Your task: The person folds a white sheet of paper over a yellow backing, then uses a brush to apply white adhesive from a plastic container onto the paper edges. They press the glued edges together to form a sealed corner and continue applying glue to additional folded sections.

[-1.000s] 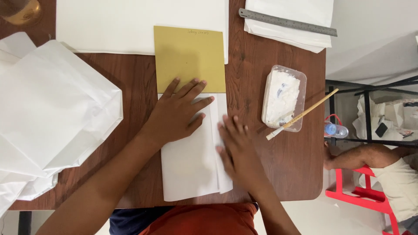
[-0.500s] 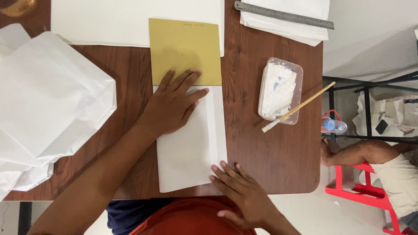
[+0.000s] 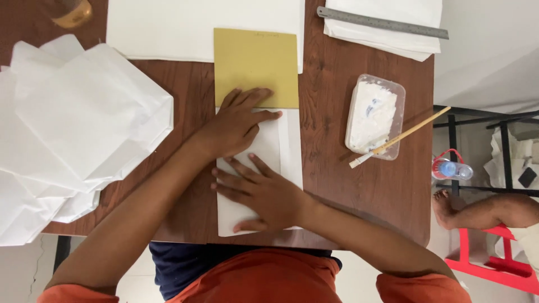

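Observation:
A folded white paper sheet (image 3: pixel 286 151) lies upright on the brown wooden table (image 3: pixel 337 185), its top end under a mustard-yellow card (image 3: pixel 255 64). My left hand (image 3: pixel 236 124) presses flat on the upper part of the sheet, fingertips reaching the card's lower edge. Flat on the lower half rests my right hand (image 3: pixel 261 193), fingers spread and pointing left. Neither hand grips anything.
A heap of white paper bags (image 3: pixel 73 129) fills the left side. A large white sheet (image 3: pixel 168 28) lies at the back. A plastic tub of white paste (image 3: pixel 373 115) with a brush (image 3: pixel 401 136) stands right, a metal ruler (image 3: pixel 382 22) on paper beyond. Another person's foot (image 3: pixel 449 205) shows by a red stool.
My right hand left the sheet's right edge, drew back toward my body, then came onto the sheet's lower half. My left hand stayed pressed on the upper part.

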